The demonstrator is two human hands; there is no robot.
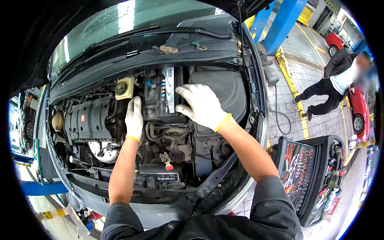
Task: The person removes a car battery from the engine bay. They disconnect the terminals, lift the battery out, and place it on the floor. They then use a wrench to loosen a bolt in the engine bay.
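Note:
A black car battery [151, 96] with a silver-and-white label sits upright toward the back of the engine bay. My hands, both in white knit gloves with yellow cuffs, hold it between them. Along its left side lies my left hand [135, 118], fingers close together and fingertips partly hidden. My right hand [203, 105] grips the right edge, thumb apart from the curved fingers. Nearer me, a cable clamp with a red tab [169, 167] lies loose. Left of the battery stands a yellowish fluid reservoir [125, 88] with a black cap.
A black engine cover [89, 120] lies left, a black plastic housing [224, 90] right. The raised bonnet's prop [241, 28] stands at the back right. An open tool case [298, 172] is beside the car. Farther right, a person [334, 80] stands near red cars.

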